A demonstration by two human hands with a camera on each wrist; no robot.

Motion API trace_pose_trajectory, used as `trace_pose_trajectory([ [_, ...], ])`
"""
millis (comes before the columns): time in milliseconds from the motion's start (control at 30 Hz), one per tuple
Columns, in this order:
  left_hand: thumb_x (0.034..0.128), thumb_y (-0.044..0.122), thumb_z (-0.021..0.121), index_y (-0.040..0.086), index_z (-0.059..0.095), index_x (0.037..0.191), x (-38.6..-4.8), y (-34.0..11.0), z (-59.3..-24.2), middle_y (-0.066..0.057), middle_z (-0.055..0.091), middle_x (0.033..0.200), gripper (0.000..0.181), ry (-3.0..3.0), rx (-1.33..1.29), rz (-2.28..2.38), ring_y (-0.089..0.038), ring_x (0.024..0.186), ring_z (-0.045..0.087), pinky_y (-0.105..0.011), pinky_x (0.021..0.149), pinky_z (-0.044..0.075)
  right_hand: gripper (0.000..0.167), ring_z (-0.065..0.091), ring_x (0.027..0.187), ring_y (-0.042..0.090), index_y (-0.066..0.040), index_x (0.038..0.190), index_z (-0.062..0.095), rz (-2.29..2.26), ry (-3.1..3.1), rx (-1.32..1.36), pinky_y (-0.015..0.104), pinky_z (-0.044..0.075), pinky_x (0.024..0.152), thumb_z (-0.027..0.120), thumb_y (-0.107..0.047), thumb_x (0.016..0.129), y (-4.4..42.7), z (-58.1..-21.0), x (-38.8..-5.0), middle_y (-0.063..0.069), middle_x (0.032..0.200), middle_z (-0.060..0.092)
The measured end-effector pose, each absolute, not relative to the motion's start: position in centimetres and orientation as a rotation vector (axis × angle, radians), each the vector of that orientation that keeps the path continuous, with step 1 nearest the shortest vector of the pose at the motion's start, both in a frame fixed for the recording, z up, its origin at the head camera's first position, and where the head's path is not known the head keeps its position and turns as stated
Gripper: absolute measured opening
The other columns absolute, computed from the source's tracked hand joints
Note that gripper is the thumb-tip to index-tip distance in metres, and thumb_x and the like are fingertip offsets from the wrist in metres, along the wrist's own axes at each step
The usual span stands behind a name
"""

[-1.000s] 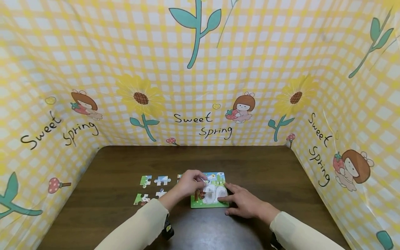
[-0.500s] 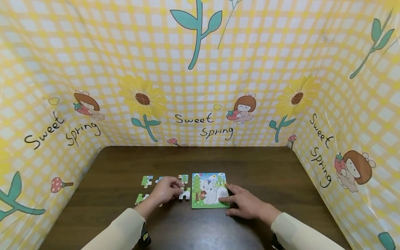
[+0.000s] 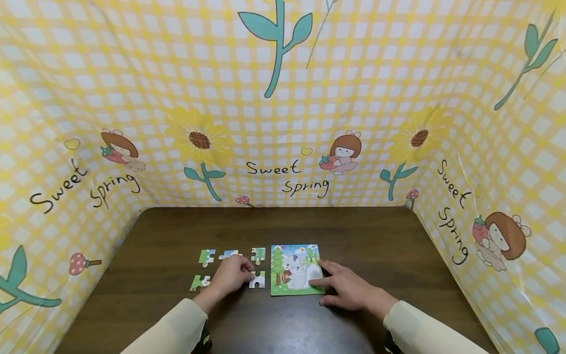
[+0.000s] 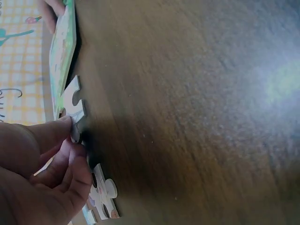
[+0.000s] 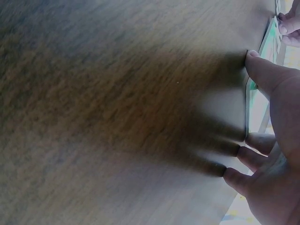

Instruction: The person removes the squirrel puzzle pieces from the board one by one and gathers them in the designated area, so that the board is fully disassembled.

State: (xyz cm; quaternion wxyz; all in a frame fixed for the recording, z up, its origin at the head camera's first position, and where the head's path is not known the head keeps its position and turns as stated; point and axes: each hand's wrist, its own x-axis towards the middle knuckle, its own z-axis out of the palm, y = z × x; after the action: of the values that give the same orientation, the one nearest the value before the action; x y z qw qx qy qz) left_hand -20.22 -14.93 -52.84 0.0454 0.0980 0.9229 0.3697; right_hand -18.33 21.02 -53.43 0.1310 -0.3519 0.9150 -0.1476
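My left hand (image 3: 231,275) pinches the left edge of a white-and-green puzzle piece (image 3: 258,280) between thumb and fingers. The left wrist view shows this hand (image 4: 44,164) close to the table with the piece (image 4: 75,110) at its fingertips. Left of the square squirrel picture (image 3: 294,287) lie other pieces: a tree piece (image 3: 258,253), a green-and-blue piece (image 3: 206,256), a green-and-white piece (image 3: 198,282) and a partly hidden blue one (image 3: 230,253). My right hand (image 3: 347,289) rests with spread fingers on the picture's right edge and the table.
The brown wooden table (image 3: 380,236) is enclosed at the back and sides by a yellow checked cloth (image 3: 283,118) with flowers and lettering. In the left wrist view, another piece (image 4: 105,192) lies beside the left hand.
My left hand has moved left from above the picture to the loose pieces; the pinched piece has shifted slightly toward the table's near side. My right hand has stayed in place.
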Motion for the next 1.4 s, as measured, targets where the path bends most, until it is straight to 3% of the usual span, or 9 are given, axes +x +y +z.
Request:
trace_pose_trajectory([
  [567, 0.0808, 0.003, 0.080, 0.009, 0.076, 0.082, -20.0, -14.9, -53.0, 0.004, 0.068, 0.074, 0.008, 2.855, 0.289, 1.059, -0.009, 0.067, 0.058, -0.032, 0.065, 0.052, 0.052, 0.031, 0.151, 0.041, -0.039, 0.146, 0.056, -0.405, 2.670, -1.020, 0.063, 0.036, 0.113, 0.069, -0.048, 0.096, 20.6, -53.1, -18.3, 0.021, 0.166, 0.028],
  [900, 0.0941, 0.008, 0.072, 0.008, 0.076, 0.103, -19.5, -13.6, -52.4, 0.003, 0.071, 0.093, 0.010, 2.778, 0.531, 1.101, -0.011, 0.081, 0.061, -0.035, 0.074, 0.054, 0.052, 0.034, 0.150, 0.041, -0.040, 0.145, 0.058, -0.343, 2.692, -0.970, 0.067, 0.033, 0.113, 0.069, -0.050, 0.095, 20.7, -52.9, -18.0, 0.020, 0.166, 0.030],
  [1133, 0.0940, 0.009, 0.071, 0.009, 0.076, 0.107, -19.5, -11.6, -51.9, 0.000, 0.073, 0.097, 0.014, 2.748, 0.626, 1.082, -0.011, 0.083, 0.064, -0.033, 0.074, 0.055, 0.047, 0.039, 0.148, 0.034, -0.033, 0.139, 0.065, -0.346, 2.749, -1.114, 0.059, 0.037, 0.114, 0.071, -0.047, 0.095, 19.7, -52.4, -17.9, 0.016, 0.161, 0.039],
  [1400, 0.0909, 0.011, 0.073, 0.010, 0.077, 0.105, -19.5, -9.3, -52.0, -0.002, 0.075, 0.099, 0.015, 2.677, 0.700, 1.014, -0.010, 0.081, 0.062, -0.033, 0.073, 0.052, 0.044, 0.040, 0.148, 0.031, -0.033, 0.139, 0.064, -0.329, 2.668, -1.350, 0.049, 0.041, 0.114, 0.071, -0.043, 0.096, 17.7, -52.9, -17.4, 0.012, 0.160, 0.043],
])
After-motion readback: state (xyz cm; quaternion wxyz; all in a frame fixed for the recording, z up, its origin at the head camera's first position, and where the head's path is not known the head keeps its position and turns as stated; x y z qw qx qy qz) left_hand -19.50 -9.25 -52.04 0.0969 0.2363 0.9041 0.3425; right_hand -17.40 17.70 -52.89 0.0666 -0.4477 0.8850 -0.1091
